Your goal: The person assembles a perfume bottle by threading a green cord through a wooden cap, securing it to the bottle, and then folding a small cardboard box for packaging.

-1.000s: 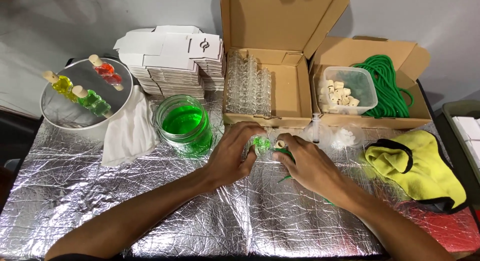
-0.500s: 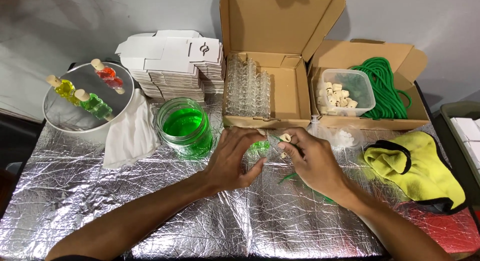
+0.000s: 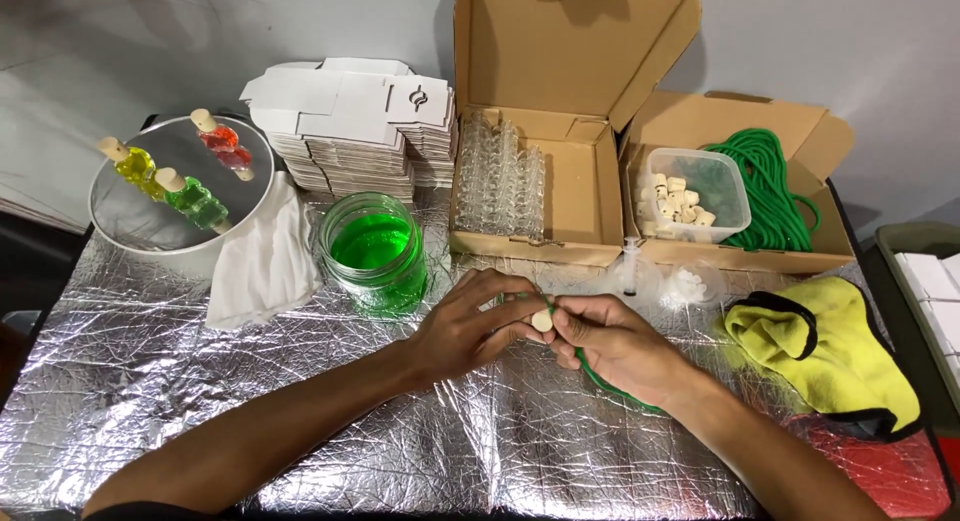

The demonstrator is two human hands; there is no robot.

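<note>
My left hand (image 3: 468, 326) and my right hand (image 3: 612, 343) meet over the foil-covered table (image 3: 300, 421). Between their fingertips sits a small corked bottle, its pale cork (image 3: 541, 321) showing; the bottle's body is mostly hidden by the fingers. A green cord (image 3: 600, 379) runs from the bottle under my right hand. Just left of my left hand stands a glass jar of green liquid (image 3: 376, 251).
A round metal tray (image 3: 150, 216) at the far left holds three corked bottles of coloured liquid. Behind are stacked flat white boxes (image 3: 350, 121), a cardboard box of empty glass bottles (image 3: 500, 171), a tub of corks (image 3: 690, 191), coiled green cord (image 3: 770, 181). White cloth (image 3: 260, 266), yellow cloth (image 3: 830, 351), syringe (image 3: 632, 261).
Both hands have drawn closer together around the small bottle. The cork now shows between the fingertips, where earlier the green bottle was partly visible between the hands.
</note>
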